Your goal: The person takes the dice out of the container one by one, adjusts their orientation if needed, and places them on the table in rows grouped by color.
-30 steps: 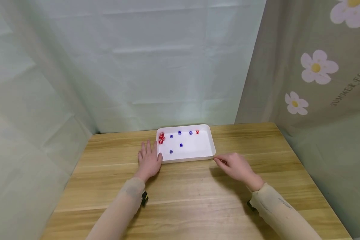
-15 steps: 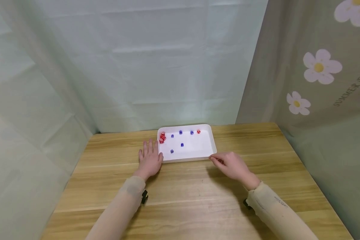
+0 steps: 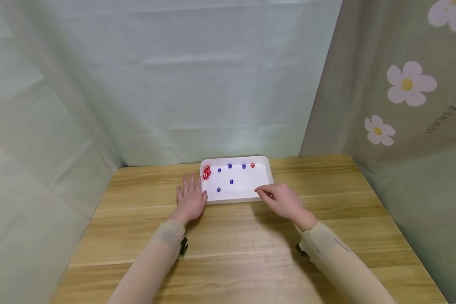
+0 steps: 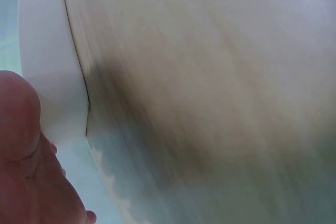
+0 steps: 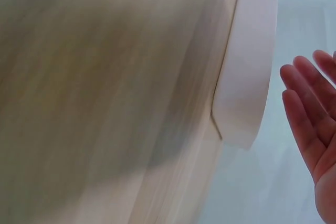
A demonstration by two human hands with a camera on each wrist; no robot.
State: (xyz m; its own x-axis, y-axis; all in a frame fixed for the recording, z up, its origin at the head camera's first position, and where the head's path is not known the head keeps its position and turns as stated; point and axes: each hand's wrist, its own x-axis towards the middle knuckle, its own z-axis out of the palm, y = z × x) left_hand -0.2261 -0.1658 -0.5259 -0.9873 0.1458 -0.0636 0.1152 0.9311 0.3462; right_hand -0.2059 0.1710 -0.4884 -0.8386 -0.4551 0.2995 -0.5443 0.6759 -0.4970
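A shallow white tray [image 3: 247, 196] lies at the back of the wooden table. Several red dice [image 3: 207, 172] cluster at its left end, and a lone red die [image 3: 252, 165] sits near the back right corner. Blue dice are scattered between them, one blue die [image 3: 231, 182] near the middle and another [image 3: 218, 190] toward the front left. My left hand [image 3: 190, 202] rests with spread fingers beside the tray's left end, thumb at its front left corner. Over the front right part of the tray reaches my right hand [image 3: 283, 200], thumb and index tips close together; its relaxed fingers [image 5: 302, 116] show nothing held in the right wrist view.
The wooden table [image 3: 228, 253] stretches toward me in front of the tray. A pale cloth [image 3: 213, 84] hangs just behind the table, and a flower-print curtain [image 3: 368, 84] stands along the right side.
My right hand has moved left and slightly away from me, from the tray's front right corner to over its front rim. The left hand stays beside the tray; the dice keep their arrangement.
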